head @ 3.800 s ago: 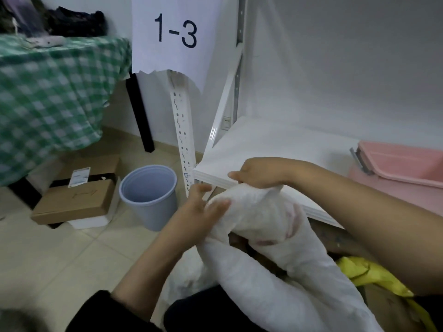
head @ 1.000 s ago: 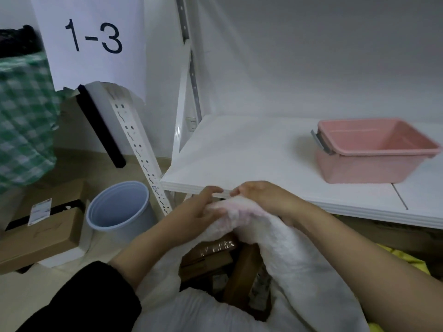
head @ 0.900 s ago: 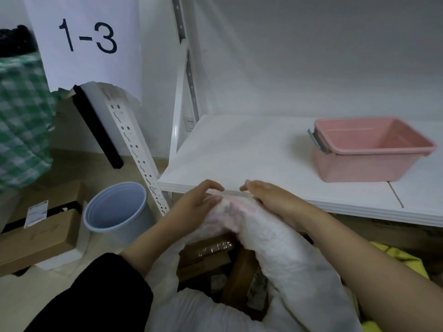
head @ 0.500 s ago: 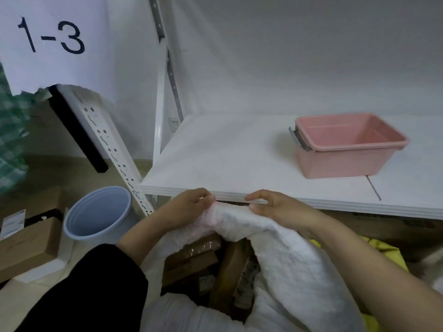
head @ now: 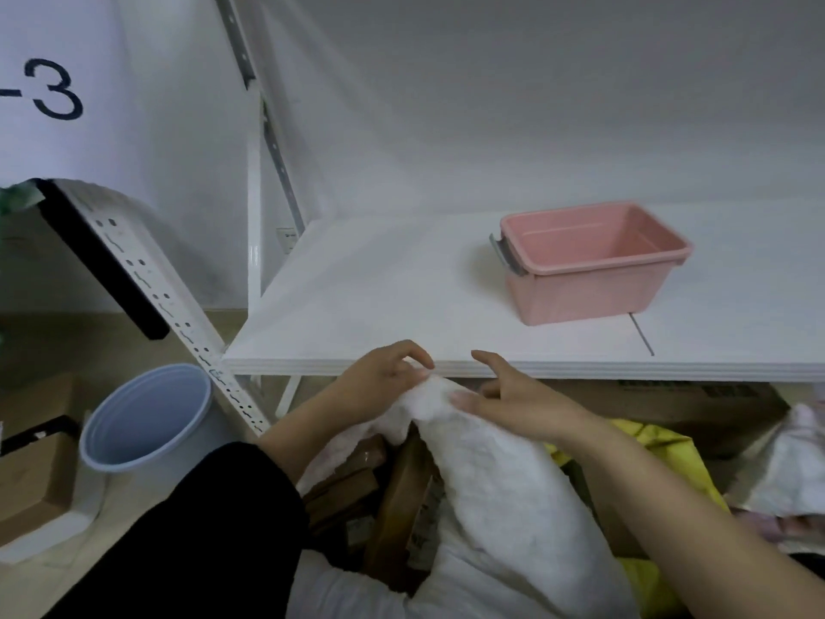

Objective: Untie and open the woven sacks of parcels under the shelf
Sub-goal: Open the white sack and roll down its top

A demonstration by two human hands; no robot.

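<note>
White shelf (head: 379,306) bears pink bin (head: 589,265); floor (head: 40,583) bears bucket (head: 147,422).

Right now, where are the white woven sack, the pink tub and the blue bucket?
white woven sack (head: 500,480), head view, on its bunched fabric below the right hand.
pink tub (head: 580,297), head view, on its front wall.
blue bucket (head: 147,422), head view, on its inner wall.

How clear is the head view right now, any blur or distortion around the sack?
Head view: dim, flat light; wide-angle bends the shelf upright; white sack texture smeared soft; left hand and right hand slightly blurred; pink bin reasonably sharp.
</note>
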